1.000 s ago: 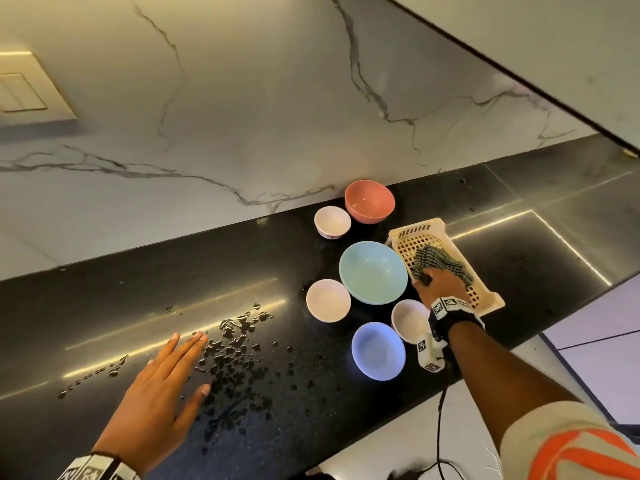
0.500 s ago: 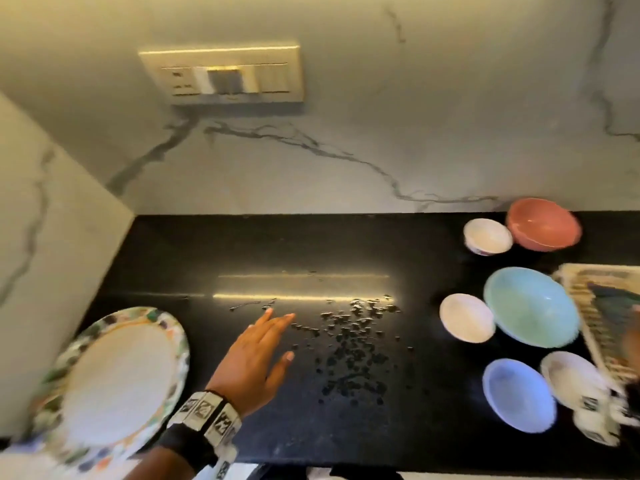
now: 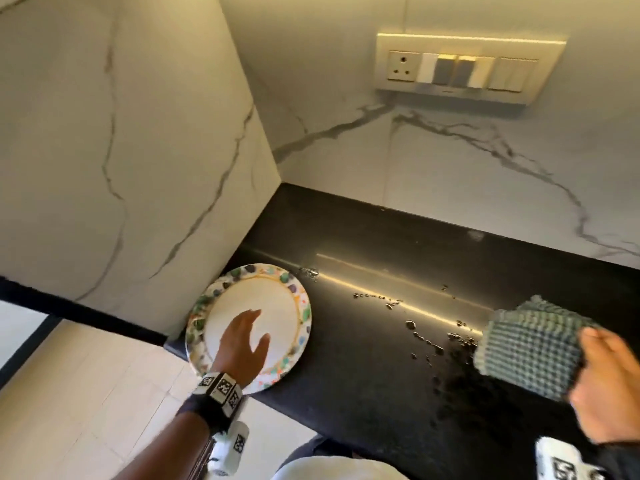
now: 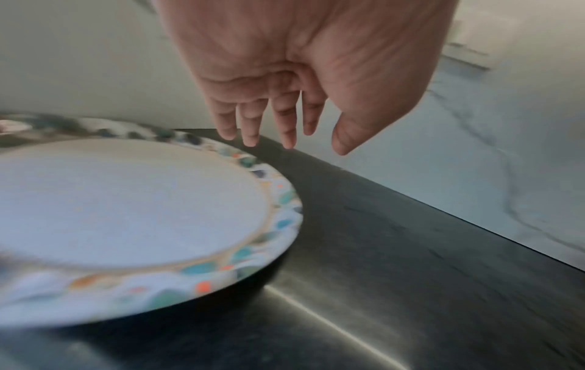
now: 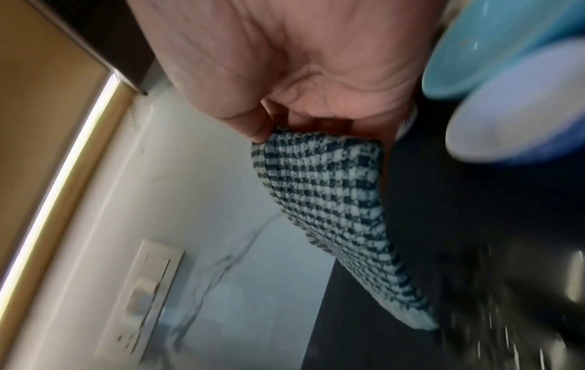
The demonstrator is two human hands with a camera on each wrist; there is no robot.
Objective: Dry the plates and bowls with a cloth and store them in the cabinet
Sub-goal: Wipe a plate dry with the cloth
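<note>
Plate [image 3: 263, 306] with a white centre and a multicoloured speckled rim is seen lying flat on the black countertop [image 3: 363, 375], at its left end just beside the marbled side wall [image 3: 138, 168], with its near edge jutting slightly over the counter's front. The left hand [image 3: 242, 344] is held above the plate's white centre with the fingers [image 4: 250, 120] straight and slightly spread — in the left wrist view they are seen apart from the plate, touching nothing. A checked dark-and-pale cloth [image 3: 526, 348] is gripped by the right hand [image 3: 620, 386] at the right of the head view, bunched and pinched between thumb and curled fingers, and held over the countertop. Water droplets [image 3: 426, 341] are scattered on the counter between plate and cloth. In the blurred right wrist view a light-blue bowl [image 5: 494, 50] and a paler lavender bowl [image 5: 519, 107] are seen standing close together on the counter beyond the hand. A switch panel [image 3: 464, 69] is mounted on the back wall — above the counter.
</note>
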